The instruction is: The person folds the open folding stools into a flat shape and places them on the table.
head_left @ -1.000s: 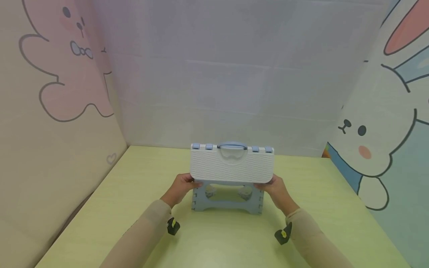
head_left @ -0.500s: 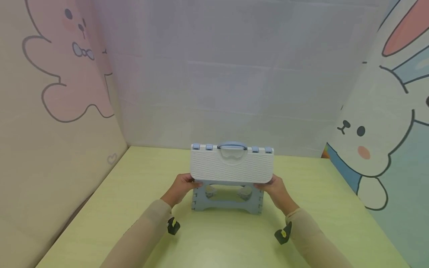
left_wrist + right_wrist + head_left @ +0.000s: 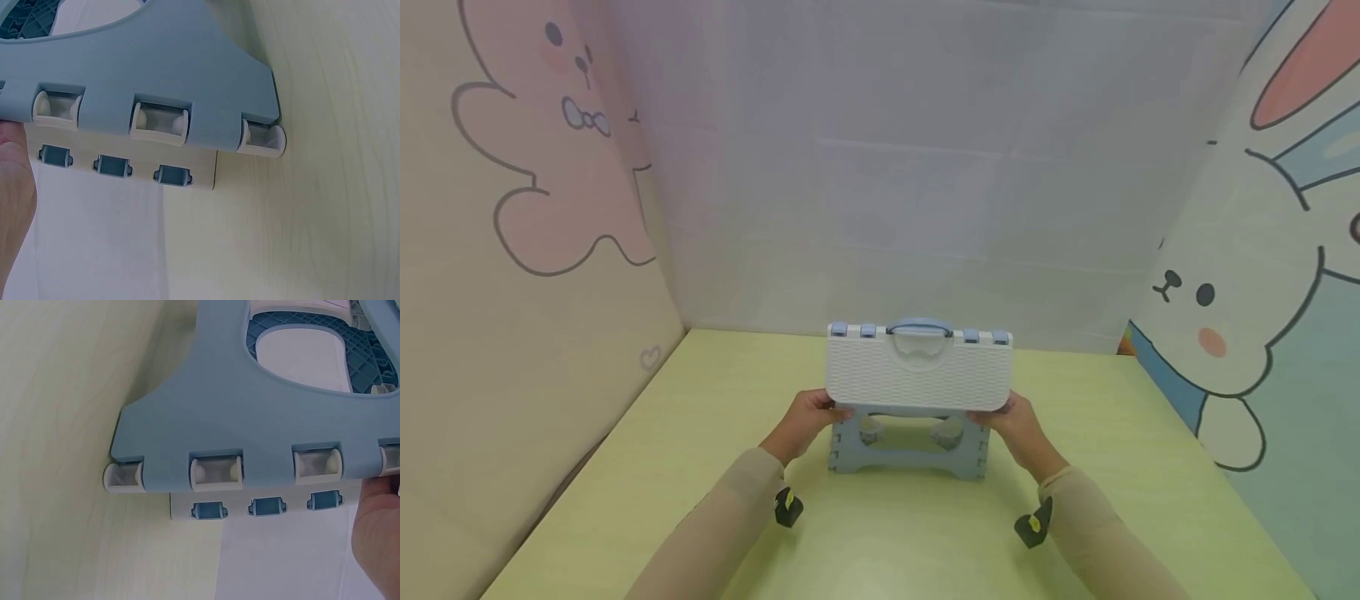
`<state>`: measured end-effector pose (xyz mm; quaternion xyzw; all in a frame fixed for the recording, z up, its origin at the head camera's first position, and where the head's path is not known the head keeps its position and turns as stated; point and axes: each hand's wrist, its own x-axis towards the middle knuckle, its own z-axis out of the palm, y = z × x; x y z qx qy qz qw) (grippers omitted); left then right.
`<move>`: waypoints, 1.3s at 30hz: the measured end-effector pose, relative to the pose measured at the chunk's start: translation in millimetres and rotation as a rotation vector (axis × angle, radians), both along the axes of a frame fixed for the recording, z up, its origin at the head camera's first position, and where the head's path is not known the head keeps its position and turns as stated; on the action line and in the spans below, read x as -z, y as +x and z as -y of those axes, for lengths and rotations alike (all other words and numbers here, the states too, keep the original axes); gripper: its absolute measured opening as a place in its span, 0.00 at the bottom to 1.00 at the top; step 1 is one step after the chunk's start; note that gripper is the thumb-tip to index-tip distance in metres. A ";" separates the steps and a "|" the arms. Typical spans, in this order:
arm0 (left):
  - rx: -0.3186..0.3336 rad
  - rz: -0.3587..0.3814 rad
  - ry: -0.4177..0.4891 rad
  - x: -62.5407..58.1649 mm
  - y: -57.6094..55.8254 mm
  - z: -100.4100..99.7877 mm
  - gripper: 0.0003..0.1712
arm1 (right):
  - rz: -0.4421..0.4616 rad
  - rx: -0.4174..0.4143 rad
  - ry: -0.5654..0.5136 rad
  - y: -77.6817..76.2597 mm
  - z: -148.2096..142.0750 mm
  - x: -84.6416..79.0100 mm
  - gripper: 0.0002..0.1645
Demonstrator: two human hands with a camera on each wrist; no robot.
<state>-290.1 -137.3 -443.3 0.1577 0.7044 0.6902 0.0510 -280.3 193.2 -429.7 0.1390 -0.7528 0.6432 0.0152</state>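
Note:
A folding step stool stands unfolded on the table in the head view. Its white, woven-textured seat tilts toward me, with a light-blue carry handle along the far edge. Below the seat shows a blue-grey leg panel with a wide opening. My left hand grips the left end just under the seat, thumb at the front of the leg. The right hand grips the opposite end the same way. Both hands' fingers are partly hidden behind the stool. Hinge joints line the leg's side in the left wrist view.
The stool rests on a pale yellow-green table. Behind it rises a plain whitish wall sheet. Side walls carry a pink cartoon figure and a white rabbit. Each wrist bears a small black device.
Both hands and the stool stay in place. Only the head view shifts very slightly against the walls.

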 end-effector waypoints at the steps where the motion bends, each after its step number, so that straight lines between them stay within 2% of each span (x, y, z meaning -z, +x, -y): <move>1: -0.001 0.004 0.001 0.3 -0.1 0.2 0.20 | 0.007 0.001 0.002 -0.2 0.1 -0.3 0.27; 7: -0.002 0.022 -0.006 2.9 -2.0 1.2 0.20 | 0.023 0.007 0.016 -0.6 -0.1 -0.2 0.27; 10: 0.003 0.009 -0.016 2.3 -3.0 0.7 0.20 | 0.023 0.022 0.013 0.3 0.4 -1.2 0.27; 22: 0.004 0.013 -0.023 0.5 -0.4 0.8 0.20 | 0.032 0.033 0.007 2.9 2.1 -2.7 0.27; 39: 0.033 -0.003 0.006 4.2 -3.9 3.1 0.21 | -0.028 -0.009 0.009 3.6 2.1 -1.2 0.26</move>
